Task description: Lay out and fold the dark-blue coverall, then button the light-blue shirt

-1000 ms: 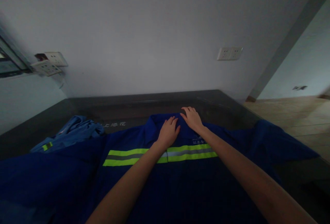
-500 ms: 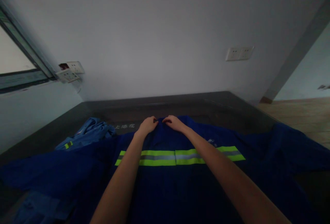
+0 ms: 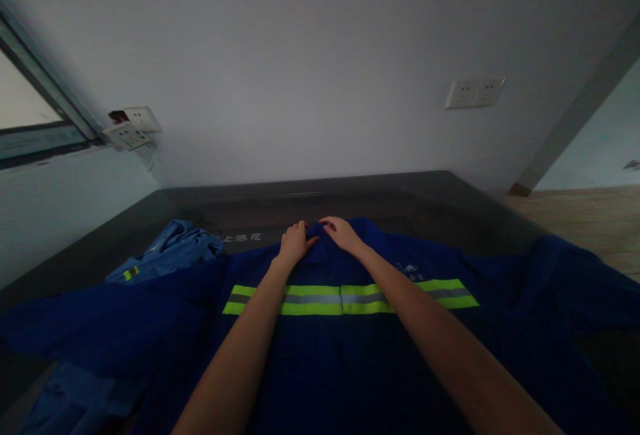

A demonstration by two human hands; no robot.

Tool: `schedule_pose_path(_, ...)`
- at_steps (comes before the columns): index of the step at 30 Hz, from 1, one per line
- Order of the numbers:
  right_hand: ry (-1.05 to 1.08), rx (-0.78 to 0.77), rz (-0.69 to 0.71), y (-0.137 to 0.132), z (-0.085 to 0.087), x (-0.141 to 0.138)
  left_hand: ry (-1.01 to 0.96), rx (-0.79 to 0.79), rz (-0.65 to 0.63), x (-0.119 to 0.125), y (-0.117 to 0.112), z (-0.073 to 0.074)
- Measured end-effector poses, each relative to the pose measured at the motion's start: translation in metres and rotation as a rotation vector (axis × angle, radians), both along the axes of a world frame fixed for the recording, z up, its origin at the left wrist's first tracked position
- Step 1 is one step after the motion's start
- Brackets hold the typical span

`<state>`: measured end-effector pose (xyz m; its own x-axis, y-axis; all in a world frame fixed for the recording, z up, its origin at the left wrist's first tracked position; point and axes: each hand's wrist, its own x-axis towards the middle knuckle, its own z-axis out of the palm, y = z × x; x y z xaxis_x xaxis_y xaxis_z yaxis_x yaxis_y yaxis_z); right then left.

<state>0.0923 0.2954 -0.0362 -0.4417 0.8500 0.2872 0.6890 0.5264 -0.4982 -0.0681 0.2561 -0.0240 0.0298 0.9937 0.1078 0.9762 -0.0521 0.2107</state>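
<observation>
A dark blue work jacket [image 3: 320, 348] lies spread out, front up, with its sleeves out to both sides. Across its chest runs a yellow-green and grey reflective band [image 3: 315, 300], and a pale logo sits at the upper right. My left hand [image 3: 294, 243] holds the left side of the collar, thumb and fingers around the cloth. On the collar's other side, my right hand [image 3: 341, 231] has its fingers bent over the top edge. Some of the cloth under the fingers is hidden. Both forearms cross the reflective band.
A crumpled lighter blue garment [image 3: 173, 251] lies at the left, and more light blue cloth [image 3: 75, 398] shows under the left sleeve. The dark table [image 3: 430, 188] meets a pale wall with sockets [image 3: 475, 93]. A window [image 3: 35, 121] is at far left.
My left hand has shifted slightly right along the collar and turned, its thumb now lying toward the middle. My right hand stays at the collar. The view has tilted a little.
</observation>
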Motion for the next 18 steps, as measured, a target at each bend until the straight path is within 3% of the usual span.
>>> schedule_pose_path(5, 0.145, -0.018, -0.027, -0.007, 0.012, 0.001, -0.060, 0.001, 0.013, -0.002, 0.004, 0.001)
schedule_pose_path(10, 0.150, -0.133, -0.135, -0.015, 0.018, -0.006, -0.218, -0.050, 0.045, -0.010, 0.013, 0.003)
schedule_pose_path(15, 0.150, -0.351, -0.022, -0.025, 0.022, -0.015, -0.246, 0.021, 0.047, -0.013, 0.015, -0.003)
schedule_pose_path(18, 0.151, -0.372, 0.006, -0.027, 0.024, -0.016, -0.242, 0.083, 0.060, -0.012, 0.013, -0.006)
